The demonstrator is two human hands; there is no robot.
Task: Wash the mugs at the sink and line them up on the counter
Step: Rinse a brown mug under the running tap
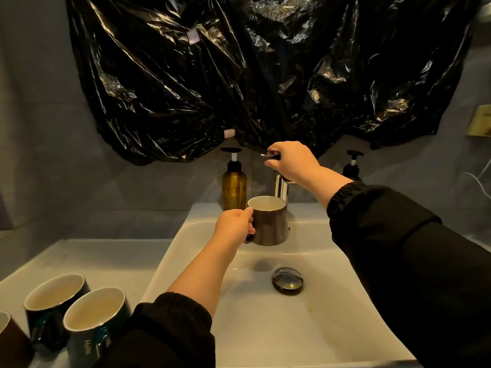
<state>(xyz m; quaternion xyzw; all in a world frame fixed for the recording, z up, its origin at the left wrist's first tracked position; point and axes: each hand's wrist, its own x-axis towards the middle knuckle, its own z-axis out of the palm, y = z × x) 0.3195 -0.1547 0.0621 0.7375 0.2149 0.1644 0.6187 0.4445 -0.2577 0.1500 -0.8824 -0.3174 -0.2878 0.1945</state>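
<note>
While the left hand (235,224) holds one brown mug (271,227) over the sink (292,330), fingers curled round its handle, three more mugs stand on the bench (106,261) at lower left: four mugs total. Held mug: upright, glossy dark brown outside, white inside, pale rim, flared toward the base, in the air just in front of the faucet (281,191); whether it touches the faucet, cannot tell.

Bench mugs, all upright, white inside, packed close:
- near dark mug (97,325), "Hello" printed on its side
- far dark mug (54,304), behind and left of it
- edge mug (10,341), brown, cut off by the frame

Right hand (291,162): fingers grip the faucet lever (267,155), thumb under, fingers on top.

Two pump bottles at the back: amber bottle (233,188) left of the faucet, dark bottle (352,166) right, partly hidden by the right sleeve. One chrome drain stopper (287,281) in the basin. One black plastic sheet (239,75) on the wall.
</note>
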